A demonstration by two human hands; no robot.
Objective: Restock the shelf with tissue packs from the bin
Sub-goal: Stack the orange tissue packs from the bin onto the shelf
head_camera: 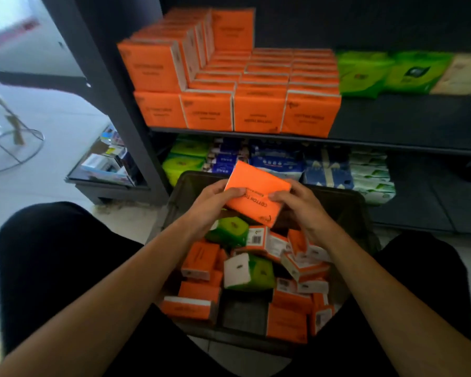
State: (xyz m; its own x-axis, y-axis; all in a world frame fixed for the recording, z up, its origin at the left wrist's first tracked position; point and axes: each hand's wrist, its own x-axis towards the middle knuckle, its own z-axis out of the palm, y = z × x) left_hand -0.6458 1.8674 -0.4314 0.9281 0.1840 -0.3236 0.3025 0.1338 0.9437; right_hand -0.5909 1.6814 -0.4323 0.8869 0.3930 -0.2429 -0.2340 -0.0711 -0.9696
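1. Grip: the left hand [215,204] and the right hand [301,206] both grasp one orange tissue pack [256,193]. The left fingers curl over its left edge and the right fingers curl over its near right corner.
2. That pack is tilted in the air above the far end of the dark bin [347,195]. Its broad face with black print is turned upward, and it is clear of the packs beneath.
3. The bin stands on the floor between the person's knees in black trousers [52,268], just in front of the dark shelf [405,118]. Inside lies a jumble of loose orange packs [199,261] with a few green packs [229,229] among them.
4. On the upper board, stacked orange packs [259,112] stand in rows, with a second layer on the left side. Right of them sit green shelf packs [365,74] and a cream pack [462,74].
5. On the level below are green, white and blue packages [278,161], blurred.
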